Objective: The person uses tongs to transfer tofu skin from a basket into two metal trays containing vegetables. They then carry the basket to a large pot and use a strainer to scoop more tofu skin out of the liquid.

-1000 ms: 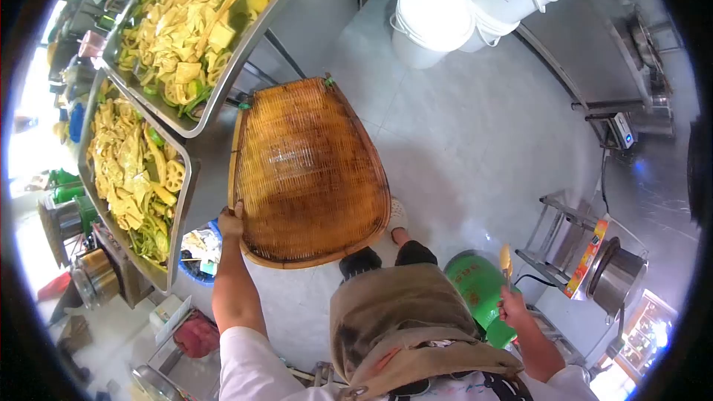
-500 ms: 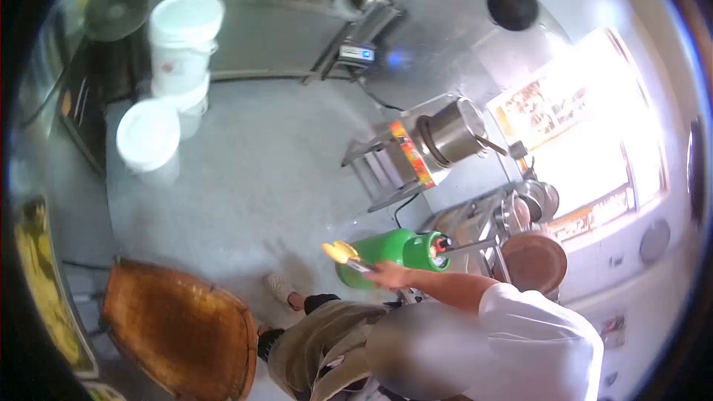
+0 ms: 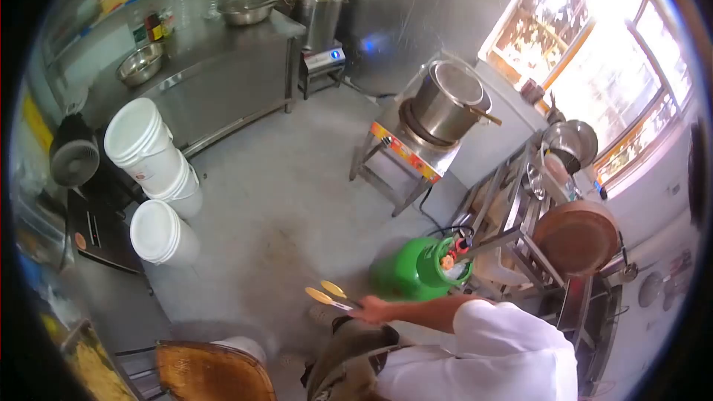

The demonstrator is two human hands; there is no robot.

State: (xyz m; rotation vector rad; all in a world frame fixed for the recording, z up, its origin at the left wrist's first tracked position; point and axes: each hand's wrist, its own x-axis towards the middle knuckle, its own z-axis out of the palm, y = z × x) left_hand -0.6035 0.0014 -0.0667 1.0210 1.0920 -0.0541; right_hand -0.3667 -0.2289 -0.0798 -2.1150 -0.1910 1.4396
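Note:
My right hand [image 3: 373,310] is closed around a pair of tongs [image 3: 339,298] with yellow tips and metal arms. The two tips stand apart over the grey floor, touching nothing. My right arm stretches leftward from a white short sleeve, passing in front of a green gas cylinder [image 3: 405,271]. That cylinder carries a red and orange valve fitting at its top. My left hand does not show. At the bottom left, near my legs, stands a brown woven wicker surface [image 3: 215,375], partly cut off by the frame.
A large steel pot [image 3: 449,100] sits on a low burner stand [image 3: 405,162]. Lidded white buckets [image 3: 160,234] stand at the left. Behind them runs a steel counter [image 3: 230,82] with metal bowls. At right, a rack [image 3: 512,215] holds pans and a big brown round pan [image 3: 578,238].
My view has swung upward and turned, bringing the counter and shelf into sight. The tongs' tips are spread wider apart than before. My right hand still grips them.

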